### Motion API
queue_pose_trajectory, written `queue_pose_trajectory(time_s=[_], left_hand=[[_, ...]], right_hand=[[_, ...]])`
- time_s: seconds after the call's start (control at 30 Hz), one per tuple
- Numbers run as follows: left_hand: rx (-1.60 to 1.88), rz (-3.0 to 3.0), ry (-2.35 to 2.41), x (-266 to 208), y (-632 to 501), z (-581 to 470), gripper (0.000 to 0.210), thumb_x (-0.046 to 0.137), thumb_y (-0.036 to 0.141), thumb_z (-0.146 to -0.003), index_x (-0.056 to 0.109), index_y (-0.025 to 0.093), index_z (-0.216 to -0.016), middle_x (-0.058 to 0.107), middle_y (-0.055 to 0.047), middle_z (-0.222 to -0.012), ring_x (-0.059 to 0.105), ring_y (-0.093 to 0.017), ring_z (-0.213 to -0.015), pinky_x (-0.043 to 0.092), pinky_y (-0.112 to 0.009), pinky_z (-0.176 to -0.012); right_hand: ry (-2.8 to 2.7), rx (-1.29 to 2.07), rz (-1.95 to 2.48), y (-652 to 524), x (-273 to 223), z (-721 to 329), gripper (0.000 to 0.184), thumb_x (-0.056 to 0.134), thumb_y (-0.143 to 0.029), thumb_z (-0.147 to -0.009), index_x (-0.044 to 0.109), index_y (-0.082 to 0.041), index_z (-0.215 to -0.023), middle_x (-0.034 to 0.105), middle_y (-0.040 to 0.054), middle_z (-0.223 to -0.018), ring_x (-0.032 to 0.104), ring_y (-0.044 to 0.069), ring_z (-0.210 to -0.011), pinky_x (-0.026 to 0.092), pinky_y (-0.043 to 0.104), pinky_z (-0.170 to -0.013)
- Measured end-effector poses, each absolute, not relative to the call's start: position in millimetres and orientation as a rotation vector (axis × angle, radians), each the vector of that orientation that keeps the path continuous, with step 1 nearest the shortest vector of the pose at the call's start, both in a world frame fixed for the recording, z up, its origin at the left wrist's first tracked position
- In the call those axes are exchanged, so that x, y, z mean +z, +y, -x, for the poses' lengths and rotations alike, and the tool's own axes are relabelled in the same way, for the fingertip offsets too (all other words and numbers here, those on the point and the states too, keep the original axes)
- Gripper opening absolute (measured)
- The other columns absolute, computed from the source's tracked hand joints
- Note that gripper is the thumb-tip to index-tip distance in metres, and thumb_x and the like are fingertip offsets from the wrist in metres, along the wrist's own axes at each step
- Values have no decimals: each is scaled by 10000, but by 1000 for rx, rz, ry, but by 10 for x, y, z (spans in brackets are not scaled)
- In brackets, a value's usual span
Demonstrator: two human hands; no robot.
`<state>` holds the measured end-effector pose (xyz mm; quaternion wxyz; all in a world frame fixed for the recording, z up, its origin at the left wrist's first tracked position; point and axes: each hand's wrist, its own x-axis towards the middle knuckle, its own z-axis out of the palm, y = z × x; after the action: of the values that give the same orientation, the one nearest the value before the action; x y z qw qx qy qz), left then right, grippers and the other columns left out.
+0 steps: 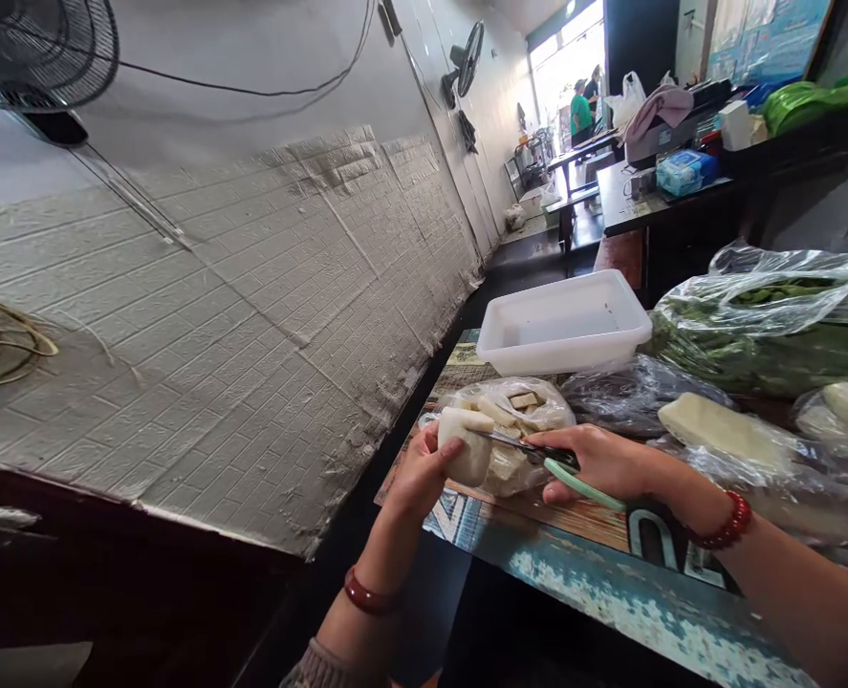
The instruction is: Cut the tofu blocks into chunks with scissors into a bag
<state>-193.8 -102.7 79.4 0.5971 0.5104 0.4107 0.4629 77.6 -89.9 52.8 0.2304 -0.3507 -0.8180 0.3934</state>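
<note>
My left hand (424,470) grips a pale white slab of food (464,461) between thumb and fingers, above the table's near edge. In my right hand (596,468) is a pair of scissors (558,461) with a mint-green handle. Its blades point left and meet the slab's upper right edge, where a narrow strip of the slab juts out. Just behind and below both hands lies a clear plastic bag (559,411) with several pale cut pieces in it. Another pale slab (717,428) rests on plastic bags to the right. The slab's exact kind is unclear.
A white plastic tub (567,355) stands behind the bag of pieces. Bagged leafy greens (760,354) lie at right. A brick-patterned wall (251,354) runs along the left, with a fan (43,48) above. Farther back are tables and people near the doorway.
</note>
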Motion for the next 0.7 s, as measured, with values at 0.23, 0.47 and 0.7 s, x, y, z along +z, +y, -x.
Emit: queue_pose_trajectory(time_s=[0.23,0.47,0.7], left_hand=[[1076,-1187,938,807,-1028,1920,515,850,419,-654,703,133,-1056,726,-95,-980,662,-214,-871,489,-281,-792],[1039,-1239,1006,868,-1063,1870,478,847,392,-658,710,141,-1041,729,-85,-939,654,-217,-863,491,-292,-788],[978,-1306,991,848,-1045,1878,467,842,392,-668,724,142,-1044,729,-86,-926,652,-230,-866,487,-299,-782]], right_hand=[[-2337,1102,894,-920,568,-797,928,764,-595,-669,503,-138,-1432,581,161,-1389,554,382,-1246,450,467,-1052],[-2328,1098,901,-909,534,-791,904,752,-637,-674,531,-167,-1414,630,146,-1334,580,378,-1210,466,451,-1030],[-2296,1111,882,-910,521,-780,889,763,-643,-654,568,-173,-1384,672,135,-1274,622,373,-1148,504,439,-980]])
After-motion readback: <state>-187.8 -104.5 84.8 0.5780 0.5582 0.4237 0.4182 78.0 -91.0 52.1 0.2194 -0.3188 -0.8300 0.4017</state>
